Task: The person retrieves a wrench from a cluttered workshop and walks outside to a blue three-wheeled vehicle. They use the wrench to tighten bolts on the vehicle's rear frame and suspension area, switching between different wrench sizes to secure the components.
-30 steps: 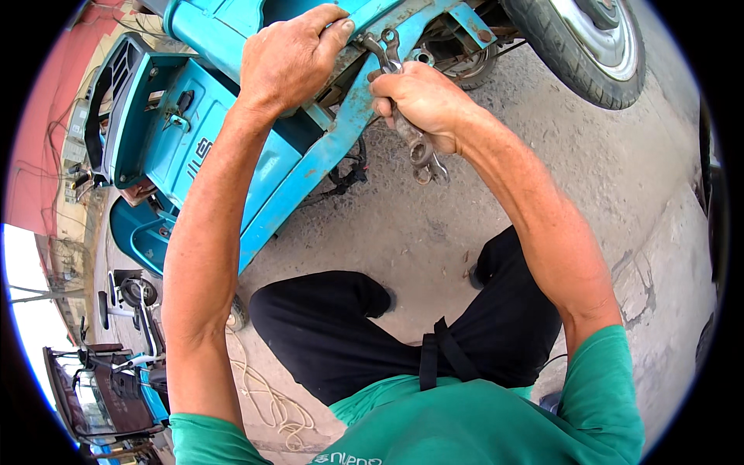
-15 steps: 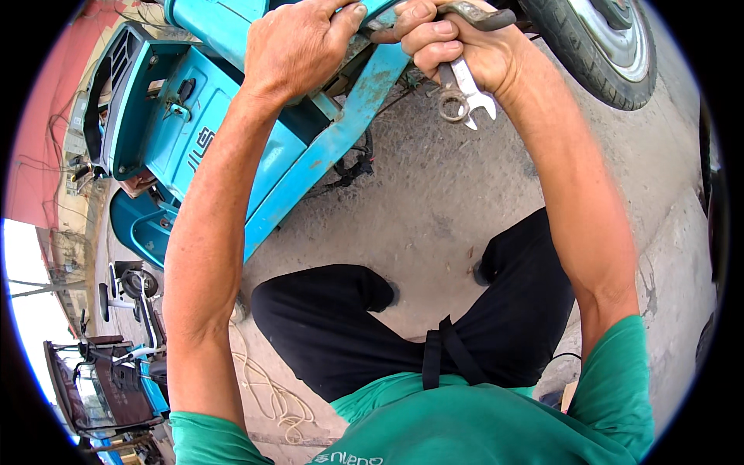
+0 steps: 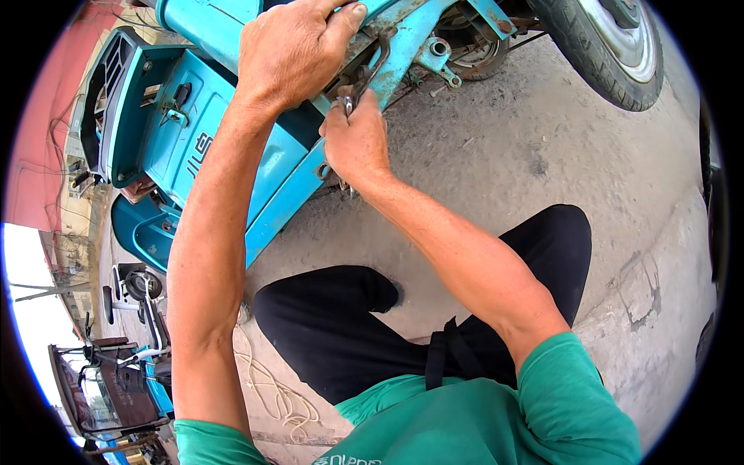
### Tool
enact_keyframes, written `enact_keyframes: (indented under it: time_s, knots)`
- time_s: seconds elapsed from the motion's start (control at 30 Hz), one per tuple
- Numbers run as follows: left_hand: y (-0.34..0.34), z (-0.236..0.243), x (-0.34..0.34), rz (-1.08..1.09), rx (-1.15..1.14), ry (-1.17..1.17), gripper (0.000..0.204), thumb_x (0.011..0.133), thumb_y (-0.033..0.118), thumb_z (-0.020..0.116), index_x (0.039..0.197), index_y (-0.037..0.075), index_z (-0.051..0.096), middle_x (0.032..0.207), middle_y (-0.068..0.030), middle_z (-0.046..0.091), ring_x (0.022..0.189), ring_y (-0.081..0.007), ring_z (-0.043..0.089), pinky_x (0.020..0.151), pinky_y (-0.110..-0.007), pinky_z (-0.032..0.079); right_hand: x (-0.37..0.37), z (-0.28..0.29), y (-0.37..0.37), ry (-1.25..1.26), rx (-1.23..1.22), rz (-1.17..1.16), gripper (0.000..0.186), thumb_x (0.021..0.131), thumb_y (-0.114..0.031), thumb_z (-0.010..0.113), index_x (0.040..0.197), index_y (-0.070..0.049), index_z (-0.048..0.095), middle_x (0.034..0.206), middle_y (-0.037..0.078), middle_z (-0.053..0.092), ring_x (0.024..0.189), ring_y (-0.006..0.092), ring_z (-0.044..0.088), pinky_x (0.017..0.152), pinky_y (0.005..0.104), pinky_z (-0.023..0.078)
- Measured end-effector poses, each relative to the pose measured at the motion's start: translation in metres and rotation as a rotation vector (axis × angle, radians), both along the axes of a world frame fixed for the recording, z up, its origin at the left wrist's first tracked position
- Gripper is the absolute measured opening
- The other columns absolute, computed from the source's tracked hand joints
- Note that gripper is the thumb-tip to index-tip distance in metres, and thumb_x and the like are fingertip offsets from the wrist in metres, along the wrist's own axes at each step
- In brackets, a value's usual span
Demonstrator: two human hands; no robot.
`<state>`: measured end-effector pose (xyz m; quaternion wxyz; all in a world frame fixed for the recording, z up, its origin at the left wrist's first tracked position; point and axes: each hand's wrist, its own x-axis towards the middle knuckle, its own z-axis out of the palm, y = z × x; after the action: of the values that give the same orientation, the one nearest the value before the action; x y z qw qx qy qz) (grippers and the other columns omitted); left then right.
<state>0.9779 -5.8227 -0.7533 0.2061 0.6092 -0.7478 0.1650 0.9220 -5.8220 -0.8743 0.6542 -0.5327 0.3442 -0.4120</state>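
A blue vehicle body [image 3: 232, 155] lies tipped on its side in front of me. My left hand [image 3: 291, 58] grips its upper edge with the thumb stretched along it; its fingertips are partly hidden at the top of the picture. Lower and a little to the right, my right hand [image 3: 356, 139] is closed around several tools beside the blue frame rail [image 3: 407, 46]. A wrench's ring end [image 3: 323, 170] sticks out below the fist. From above it rises a dark tool with a curved handle [image 3: 380, 58], lying against the rail; its kind is unclear.
A wheel with a black tyre [image 3: 597, 54] stands at the upper right. Another wheel [image 3: 480, 58] shows behind a blue bracket [image 3: 438, 54]. Pale rope [image 3: 283, 399] lies on the ground at lower left, near a parked three-wheeler [image 3: 108, 387].
My right hand has moved left and down to the frame rail, carrying the wrenches and the curved dark tool. My left hand stays nearly in place.
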Motion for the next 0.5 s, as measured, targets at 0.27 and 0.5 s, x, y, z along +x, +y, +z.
enact_keyframes:
  time_s: [0.27,0.5]
  knots:
    - [0.002,-0.002,0.005,0.016,-0.015,-0.025,0.027,0.09,0.029,0.054,0.092,0.005,0.067,0.079,-0.021,0.066,0.077,-0.0411,0.065,0.067,-0.047,0.051,-0.081,0.039,-0.033,0.228,-0.052,0.265,0.028,0.089,-0.021,0.055,0.074,0.001,0.063,0.061,0.01,0.057,0.057,0.0196,0.053,0.057,0.0405,0.042]
    - [-0.016,0.003,0.021,0.077,-0.063,-0.089,0.04,0.097,0.044,0.048,0.116,0.016,0.069,0.09,-0.0058,0.073,0.078,-0.0202,0.069,0.069,-0.033,0.055,-0.114,0.06,-0.064,0.145,-0.002,0.472,0.025,0.092,-0.018,0.054,0.098,0.004,0.064,0.057,-0.005,0.05,0.043,0.0048,0.038,0.039,0.0232,0.031]
